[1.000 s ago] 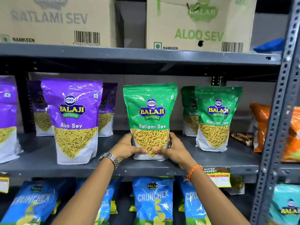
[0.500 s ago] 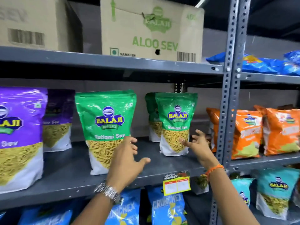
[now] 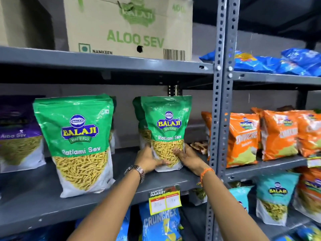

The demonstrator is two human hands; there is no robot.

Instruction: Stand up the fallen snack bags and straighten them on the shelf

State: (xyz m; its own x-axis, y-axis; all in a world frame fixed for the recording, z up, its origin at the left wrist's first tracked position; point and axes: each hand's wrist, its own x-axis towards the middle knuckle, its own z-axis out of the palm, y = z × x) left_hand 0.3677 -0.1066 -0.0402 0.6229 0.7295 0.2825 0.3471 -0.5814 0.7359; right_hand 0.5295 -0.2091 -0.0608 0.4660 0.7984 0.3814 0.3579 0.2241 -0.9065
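Note:
A green Ratlami Sev bag [image 3: 166,126] stands upright on the grey middle shelf [image 3: 43,193], and I grip its lower part from both sides. My left hand [image 3: 148,160] presses its left edge and my right hand [image 3: 188,156] its right edge. Another green bag [image 3: 139,115] stands right behind it, mostly hidden. A second Ratlami Sev bag [image 3: 78,143] stands upright further left, untouched. A small brown packet [image 3: 199,146] lies flat on the shelf just right of my right hand.
A purple Aloo Sev bag [image 3: 19,141] stands at far left. A perforated steel upright [image 3: 220,101] divides the bays; orange bags [image 3: 243,136] stand beyond it. An Aloo Sev carton [image 3: 130,26] sits on the top shelf. A price tag [image 3: 165,199] hangs from the shelf's front edge.
My hands let go of the left green bag, moved right, and closed on the right green bag. The view has swung to the right.

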